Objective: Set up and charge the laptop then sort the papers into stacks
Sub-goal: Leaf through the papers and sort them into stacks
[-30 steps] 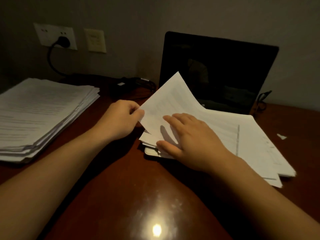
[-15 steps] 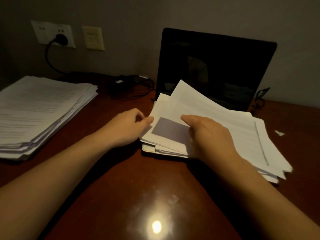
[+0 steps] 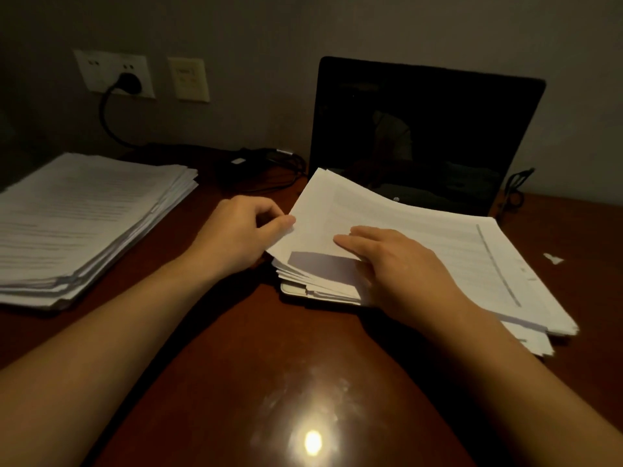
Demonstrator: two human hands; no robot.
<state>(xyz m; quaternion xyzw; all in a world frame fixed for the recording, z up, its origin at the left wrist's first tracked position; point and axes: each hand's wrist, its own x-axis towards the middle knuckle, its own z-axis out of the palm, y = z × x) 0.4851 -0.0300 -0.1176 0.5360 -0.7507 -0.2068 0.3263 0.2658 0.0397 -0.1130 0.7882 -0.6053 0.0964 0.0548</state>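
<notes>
The left hand pinches the near-left edge of the top sheet of white printed paper between thumb and curled fingers, raising that corner so a shadowed gap opens beneath it, most likely to peel this one page free. The right hand lies flat on the same sheet just right of the left, fingers straight and together, gripping nothing; it seems to press down so the pages below do not slide. Under both hands the loose pile of white papers is fanned and uneven, resting across the keyboard half of the open black-screened laptop, whose pale front edge shows just below the right hand and whose dark screen stands beyond the fingers. Well to the left of the left hand sits a tall stack of white printed sheets, probably where sorted pages go. Beyond the left hand a black charger cable lies bundled beside the laptop, and a black plug sits in the white wall socket, so charging looks arranged. Everything rests on the dark red-brown wooden table; a small white paper scrap lies far right of the right hand
</notes>
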